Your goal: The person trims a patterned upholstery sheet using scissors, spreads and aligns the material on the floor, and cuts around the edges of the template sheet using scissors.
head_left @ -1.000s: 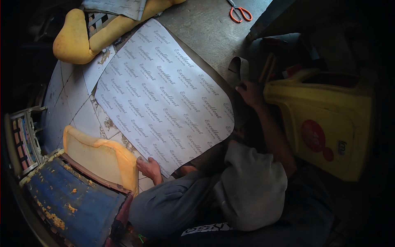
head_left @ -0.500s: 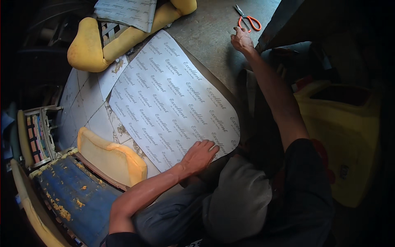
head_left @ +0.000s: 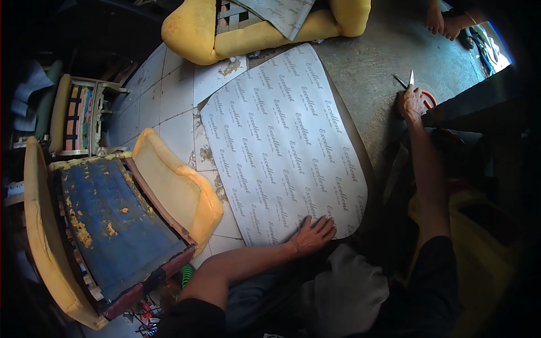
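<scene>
Left hand point(head_left: 313, 235) is palm down on the near edge of the big white printed sheet point(head_left: 287, 146), fingers spread, gripping nothing; my read is that it's there to steady that edge. Sheet lies on the floor in front of the person, spread out so the whole face shows, with a darker layer point(head_left: 350, 125) peeking out along its right side.

Right arm is stretched out past the sheet. Right hand point(head_left: 413, 105) is on the handles of the scissors point(head_left: 411, 80): blades apart and pointing away from the person, one orange loop sticking out at the side. The hand hides the rest of the handles, so I can't tell whether the fingers are clenched round them or only resting.

Scissors sit off the sheet, over grey floor point(head_left: 366, 65), which probably keeps them within reach without blocking it. Yellow padded frame point(head_left: 248, 39) stands just beyond the far end, a folded sheet point(head_left: 284, 12) draped over it. Blue-seated chair frame point(head_left: 121, 225) is at the left. Another person's hands point(head_left: 445, 25) show top right, well apart from the sheet.
</scene>
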The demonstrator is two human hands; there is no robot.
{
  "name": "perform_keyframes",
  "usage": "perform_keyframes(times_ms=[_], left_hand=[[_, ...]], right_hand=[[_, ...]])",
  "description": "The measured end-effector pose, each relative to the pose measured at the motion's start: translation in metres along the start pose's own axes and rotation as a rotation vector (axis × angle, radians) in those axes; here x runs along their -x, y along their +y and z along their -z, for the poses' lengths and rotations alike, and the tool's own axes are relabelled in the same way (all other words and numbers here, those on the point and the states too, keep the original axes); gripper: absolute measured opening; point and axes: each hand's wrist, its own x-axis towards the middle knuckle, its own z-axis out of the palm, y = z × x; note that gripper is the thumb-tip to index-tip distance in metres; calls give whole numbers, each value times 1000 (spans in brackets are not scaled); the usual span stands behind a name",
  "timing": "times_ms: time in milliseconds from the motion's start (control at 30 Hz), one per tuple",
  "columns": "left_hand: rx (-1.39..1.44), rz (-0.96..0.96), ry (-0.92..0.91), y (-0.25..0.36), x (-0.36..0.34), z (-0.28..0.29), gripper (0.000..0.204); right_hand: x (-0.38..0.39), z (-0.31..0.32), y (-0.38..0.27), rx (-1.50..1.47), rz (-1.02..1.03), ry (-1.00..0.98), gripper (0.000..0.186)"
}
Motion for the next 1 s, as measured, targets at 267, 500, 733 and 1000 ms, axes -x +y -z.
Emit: perform_keyframes(times_ms=[267,500,733,1000], left_hand=[[15,73,5,9,-6,-12,46],[14,15,43,17,-18,-25,52],[167,129,28,8,-39,2,52],[579,187,186,-4,-67,33,37]], right_hand=[[-11,2,14,73,-21,-91,53],[50,17,2,11,101,-58,39],[59,33,5,100,234,5,47],[115,97,-25,-808,81,252,45]])
